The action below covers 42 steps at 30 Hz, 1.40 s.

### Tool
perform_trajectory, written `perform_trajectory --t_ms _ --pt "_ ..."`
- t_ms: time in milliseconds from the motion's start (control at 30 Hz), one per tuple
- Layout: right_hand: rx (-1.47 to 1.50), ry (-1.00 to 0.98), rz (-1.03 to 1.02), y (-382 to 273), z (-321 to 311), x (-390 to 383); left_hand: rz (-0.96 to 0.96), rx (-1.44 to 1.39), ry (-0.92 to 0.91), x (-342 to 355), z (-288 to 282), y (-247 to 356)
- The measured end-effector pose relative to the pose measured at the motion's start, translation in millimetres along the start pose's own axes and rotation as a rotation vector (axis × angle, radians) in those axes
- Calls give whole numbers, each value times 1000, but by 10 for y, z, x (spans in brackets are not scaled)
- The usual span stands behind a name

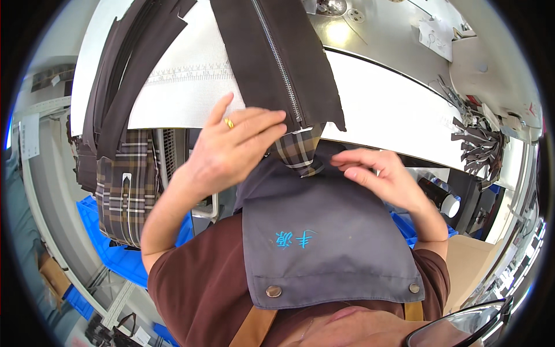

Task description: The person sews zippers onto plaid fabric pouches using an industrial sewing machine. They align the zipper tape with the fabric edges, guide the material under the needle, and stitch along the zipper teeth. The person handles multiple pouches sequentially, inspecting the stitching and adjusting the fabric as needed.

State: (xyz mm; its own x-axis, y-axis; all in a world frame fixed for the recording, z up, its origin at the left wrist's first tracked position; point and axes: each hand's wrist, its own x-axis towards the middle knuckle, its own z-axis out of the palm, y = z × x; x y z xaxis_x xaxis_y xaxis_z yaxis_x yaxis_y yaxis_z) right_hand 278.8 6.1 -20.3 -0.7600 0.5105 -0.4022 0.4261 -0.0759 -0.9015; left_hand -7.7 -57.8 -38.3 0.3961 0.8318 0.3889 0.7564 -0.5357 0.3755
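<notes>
A dark brown fabric panel (254, 63) with a metal zipper (277, 55) down its length lies over the near edge of the white table. My left hand (228, 144), a gold ring on one finger, has its fingers stretched out flat at the panel's lower left, beside the zipper's end. Brown plaid fabric (299, 151) hangs below that end, over the edge and in front of my grey apron (329, 231). Just right of the plaid piece, my right hand (378, 173) is held with fingers and thumb apart. Nothing shows between them.
More dark brown strips (124, 69) drape over the table's left side, above plaid pieces (127, 191) with a zipper. A printed ruler scale (191, 72) crosses the white table (393, 92). Fabric scraps (480, 147) hang at the right, near a white-capped bottle (450, 205). Blue bins (110, 248) stand below.
</notes>
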Motion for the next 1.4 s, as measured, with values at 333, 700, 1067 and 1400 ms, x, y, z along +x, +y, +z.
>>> perform_trajectory --t_ms 333,700,1067,1400 --pt "452 -83 48 596 454 563 -84 -8 49 -168 151 108" --pt "842 -65 179 539 482 534 -54 -23 37 -156 149 51" --pt "564 511 -203 565 609 -42 68 -152 -313 817 28 -486" --pt "-975 751 -408 -282 -452 -713 232 0 -715 1702 -7 25"
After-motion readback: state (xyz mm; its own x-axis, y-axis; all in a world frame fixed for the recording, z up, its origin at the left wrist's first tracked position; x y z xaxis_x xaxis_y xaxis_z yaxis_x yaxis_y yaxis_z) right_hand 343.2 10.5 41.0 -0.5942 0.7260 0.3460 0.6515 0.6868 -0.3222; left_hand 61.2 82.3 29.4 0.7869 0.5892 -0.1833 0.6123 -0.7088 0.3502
